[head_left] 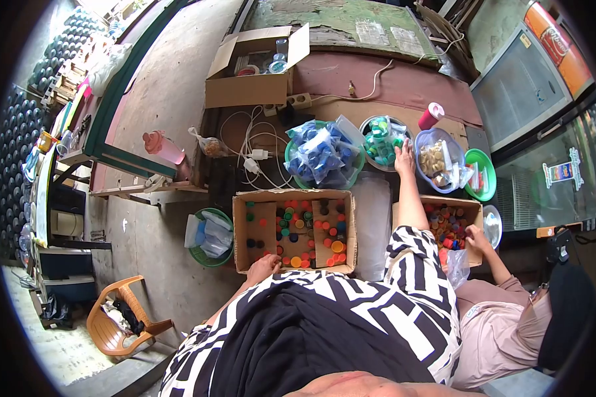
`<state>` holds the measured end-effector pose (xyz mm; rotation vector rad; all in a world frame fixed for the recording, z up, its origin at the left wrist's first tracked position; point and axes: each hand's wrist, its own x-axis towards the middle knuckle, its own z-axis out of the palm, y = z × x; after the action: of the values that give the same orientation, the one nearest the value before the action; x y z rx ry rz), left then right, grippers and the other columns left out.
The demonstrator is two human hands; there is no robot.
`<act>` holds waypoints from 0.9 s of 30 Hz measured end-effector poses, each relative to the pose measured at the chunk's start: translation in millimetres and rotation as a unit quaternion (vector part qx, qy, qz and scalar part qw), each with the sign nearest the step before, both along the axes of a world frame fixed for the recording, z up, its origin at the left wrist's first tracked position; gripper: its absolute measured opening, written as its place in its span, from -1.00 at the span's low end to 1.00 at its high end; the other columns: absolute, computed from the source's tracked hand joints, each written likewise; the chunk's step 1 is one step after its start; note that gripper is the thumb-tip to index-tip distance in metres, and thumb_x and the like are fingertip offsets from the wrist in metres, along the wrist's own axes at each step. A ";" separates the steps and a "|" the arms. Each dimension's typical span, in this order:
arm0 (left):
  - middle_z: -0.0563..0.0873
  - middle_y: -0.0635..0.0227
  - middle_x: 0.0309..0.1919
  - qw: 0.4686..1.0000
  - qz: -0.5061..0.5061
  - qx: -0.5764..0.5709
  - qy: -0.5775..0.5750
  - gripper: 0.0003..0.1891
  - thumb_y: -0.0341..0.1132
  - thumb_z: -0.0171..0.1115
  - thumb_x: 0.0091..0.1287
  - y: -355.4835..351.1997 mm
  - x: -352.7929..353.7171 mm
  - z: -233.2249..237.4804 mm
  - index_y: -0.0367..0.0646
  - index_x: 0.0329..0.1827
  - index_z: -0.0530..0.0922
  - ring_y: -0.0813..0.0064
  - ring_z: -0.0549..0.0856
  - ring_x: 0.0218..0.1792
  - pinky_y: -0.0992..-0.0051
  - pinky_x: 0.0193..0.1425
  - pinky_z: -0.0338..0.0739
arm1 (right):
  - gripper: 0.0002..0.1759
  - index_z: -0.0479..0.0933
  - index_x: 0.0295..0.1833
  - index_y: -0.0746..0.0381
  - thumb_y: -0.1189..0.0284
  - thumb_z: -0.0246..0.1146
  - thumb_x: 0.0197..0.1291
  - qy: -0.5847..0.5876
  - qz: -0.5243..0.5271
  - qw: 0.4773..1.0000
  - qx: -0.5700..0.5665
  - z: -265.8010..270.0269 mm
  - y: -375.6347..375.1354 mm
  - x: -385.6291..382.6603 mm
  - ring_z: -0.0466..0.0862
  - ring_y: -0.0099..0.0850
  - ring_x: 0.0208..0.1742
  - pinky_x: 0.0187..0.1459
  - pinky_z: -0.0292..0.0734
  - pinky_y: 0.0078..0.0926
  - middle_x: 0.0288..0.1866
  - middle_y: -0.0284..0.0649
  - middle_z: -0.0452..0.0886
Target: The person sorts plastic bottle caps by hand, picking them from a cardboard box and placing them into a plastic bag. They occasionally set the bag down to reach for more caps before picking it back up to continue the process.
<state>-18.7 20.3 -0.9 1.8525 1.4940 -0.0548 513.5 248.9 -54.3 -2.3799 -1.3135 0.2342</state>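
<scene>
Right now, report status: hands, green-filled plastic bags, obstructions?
Left hand at near edge of brown cardboard box. Right hand at round metal bowl; bags inside. Nothing visibly blocking.

Small workshop, by the looks: loose caps point(338, 247) are scattered in a cardboard box point(257, 231), blue bags point(321, 152) are heaped nearby, bottles point(20, 165) are stacked far left.

Caps point(338, 247) lie spread inside the left carton point(352, 231)!
Just left of it sits a basket point(209, 261); behind it, a tub point(359, 162) piled with packets point(321, 149); right of the tub, a bowl point(381, 166), the right hand point(404, 159) at its right edge; and there, on the right, the second carton point(475, 213).
</scene>
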 end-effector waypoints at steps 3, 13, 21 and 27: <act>0.70 0.31 -0.11 1.000 -0.001 0.009 -0.004 -0.71 -0.08 0.16 0.34 1.0 -1.0 -1.0 0.01 0.01 0.61 0.20 0.72 -0.12 0.26 -0.04 0.61 | -0.14 0.01 0.57 0.07 -0.04 0.14 0.29 -0.025 -0.036 0.997 -0.060 39.7 -2.9 -14.9 0.12 0.03 0.55 0.48 0.10 -0.14 0.57 0.06 0.06; 0.71 0.33 -0.12 0.999 -0.002 0.030 -0.015 -0.73 -0.09 0.16 0.34 -0.9 -0.5 -4.0 0.02 -0.02 0.62 0.20 0.73 -0.13 0.24 -0.05 0.62 | -0.40 0.40 0.29 0.29 0.37 0.32 0.13 -0.031 0.126 0.986 0.100 9.5 -129.3 -124.7 0.31 -0.06 0.40 0.37 0.25 -0.13 0.40 0.02 0.30; 0.73 0.33 -0.14 0.998 0.000 0.064 -0.020 -0.74 -0.07 0.14 0.35 -4.7 1.0 -1.9 0.04 -0.06 0.65 0.15 0.73 -0.15 0.21 -0.06 0.62 | -0.35 0.46 0.29 0.21 0.30 0.42 0.05 -0.045 0.058 0.996 -0.046 -49.6 -229.8 -154.7 0.29 -0.13 0.45 0.36 0.30 -0.17 0.43 -0.10 0.33; 0.72 0.32 -0.10 0.998 -0.012 0.055 -0.026 -0.73 -0.09 0.12 0.35 -3.6 -2.9 -11.0 0.02 -0.06 0.65 0.15 0.72 -0.12 0.22 -0.02 0.61 | -0.75 0.66 -0.08 0.25 0.43 0.30 0.11 -0.001 0.053 0.999 -0.009 -52.0 -228.3 -133.9 0.57 -0.15 0.17 0.20 0.46 -0.28 0.14 -0.11 0.62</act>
<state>-21.6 16.6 -11.9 1.9442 1.4653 0.0642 379.6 20.5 -106.3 -2.3287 -1.4472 0.2753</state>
